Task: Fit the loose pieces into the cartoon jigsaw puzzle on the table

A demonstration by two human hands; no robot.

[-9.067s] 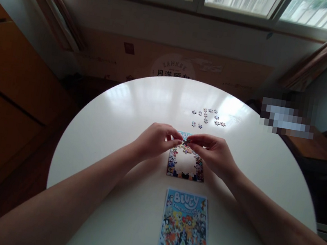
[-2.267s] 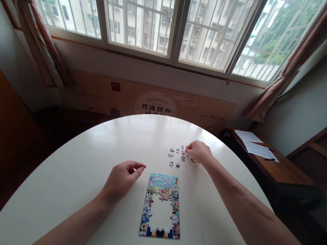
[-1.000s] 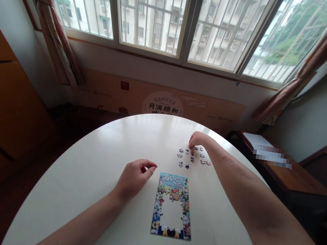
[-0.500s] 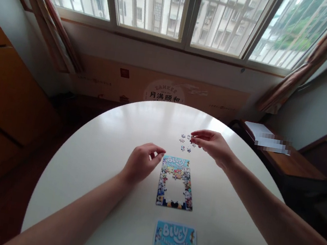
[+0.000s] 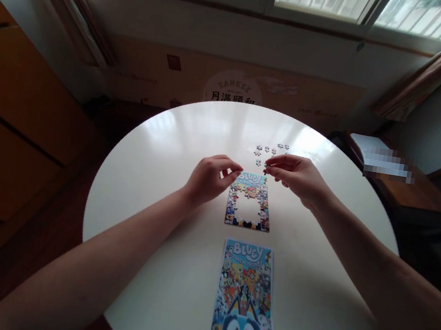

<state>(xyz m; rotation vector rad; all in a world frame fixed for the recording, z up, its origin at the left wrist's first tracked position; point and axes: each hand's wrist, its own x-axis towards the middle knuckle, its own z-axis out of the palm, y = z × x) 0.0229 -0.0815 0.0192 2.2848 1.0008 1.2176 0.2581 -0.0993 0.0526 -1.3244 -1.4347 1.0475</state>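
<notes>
A partly assembled jigsaw puzzle (image 5: 231,207) lies flat on the table, its border joined around a bare middle. My left hand (image 5: 212,177) is beside its top left corner, thumb and forefinger pinched together; whatever they hold, if anything, is too small to make out. Just above the puzzle's top right corner, my right hand (image 5: 300,177) pinches a small dark puzzle piece (image 5: 265,169) between thumb and fingers. Several loose puzzle pieces (image 5: 267,149) are scattered beyond that hand, some partly hidden by it. Nearer me lies the reference picture (image 5: 245,297), with a blue cartoon dog's face at the bottom.
The round white table (image 5: 156,149) stands before a wall with a printed panel (image 5: 143,72) under a window. On the right is a wooden side table (image 5: 417,190) with a white paper (image 5: 373,150). An orange-brown cabinet (image 5: 9,126) stands at the left.
The camera view has tilted down, so the whole reference picture now shows. My right hand has come from among the loose pieces closer to the puzzle and my left hand.
</notes>
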